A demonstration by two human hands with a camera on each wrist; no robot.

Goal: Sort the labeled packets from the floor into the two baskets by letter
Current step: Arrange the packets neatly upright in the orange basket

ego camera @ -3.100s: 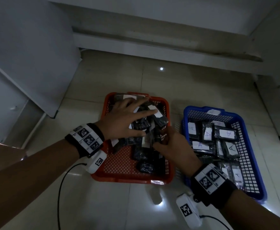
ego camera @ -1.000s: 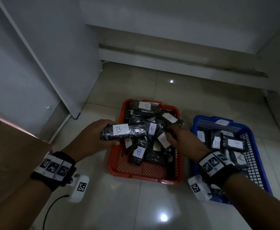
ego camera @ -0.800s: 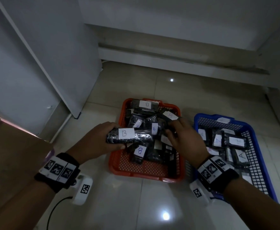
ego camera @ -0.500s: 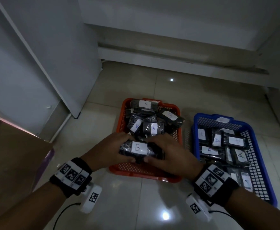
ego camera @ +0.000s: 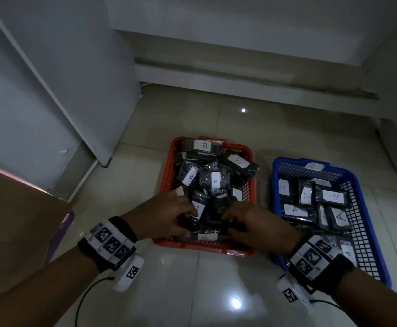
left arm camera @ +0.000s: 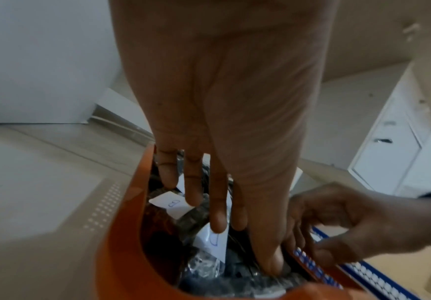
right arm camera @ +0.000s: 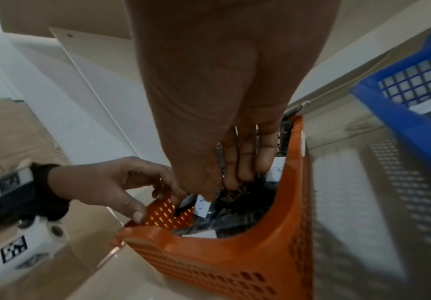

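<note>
Hands work low in the near end of the orange basket (ego camera: 167, 175), which is heaped with dark packets (ego camera: 212, 179) whose white labels read B. The left hand (ego camera: 162, 214), fingers nearly straight, presses on a B packet (ego camera: 196, 212). The right hand (ego camera: 256, 226) curls its fingers into the pile; whether it pinches anything, I cannot tell. The overfilled heap could spill across the rim. The blue basket (ego camera: 369, 223) on the right holds packets labeled A.

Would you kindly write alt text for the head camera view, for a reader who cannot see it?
Both hands, left hand and right hand, reach into the near end of an orange basket piled with dark packets labelled B. Beside it on the tiled floor stands a blue basket of packets labelled A.
</note>
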